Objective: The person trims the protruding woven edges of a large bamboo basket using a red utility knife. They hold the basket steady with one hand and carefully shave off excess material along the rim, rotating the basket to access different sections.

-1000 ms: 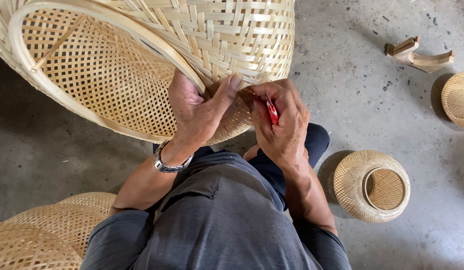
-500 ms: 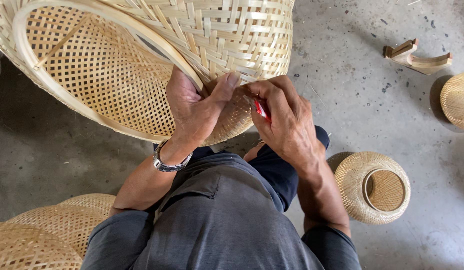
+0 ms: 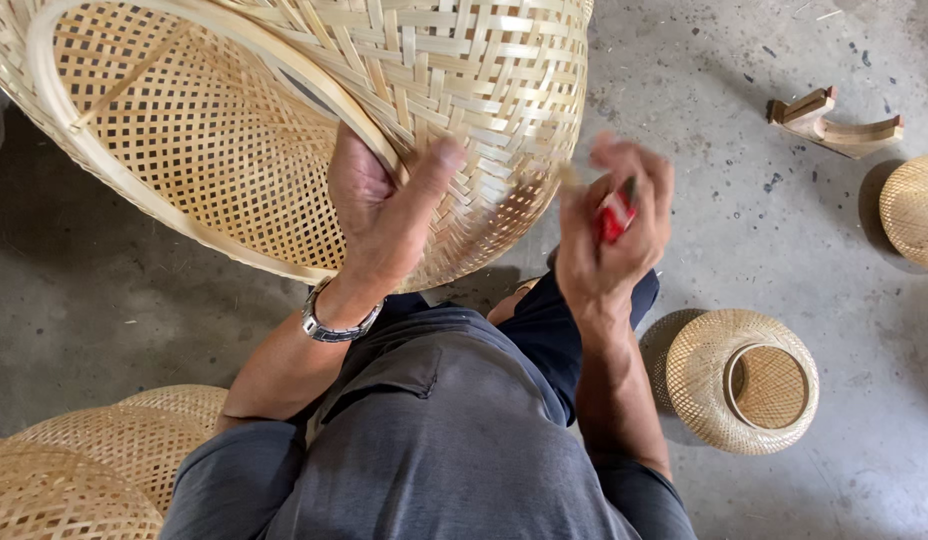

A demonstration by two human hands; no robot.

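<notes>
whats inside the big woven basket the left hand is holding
Nothing lies loose in the big woven basket. Its open weave, rim hoop and a thin cross strip show. The left hand grips the rim, covering part of it; the top of the basket runs out of frame.

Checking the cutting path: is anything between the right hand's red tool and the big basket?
Nothing visible. The right hand holds the red tool just off the basket; the left hand grips its rim.

left hand (image 3: 384,215) gripping woven basket (image 3: 284,130), right hand (image 3: 614,235) clutching red tool (image 3: 614,215)
</notes>
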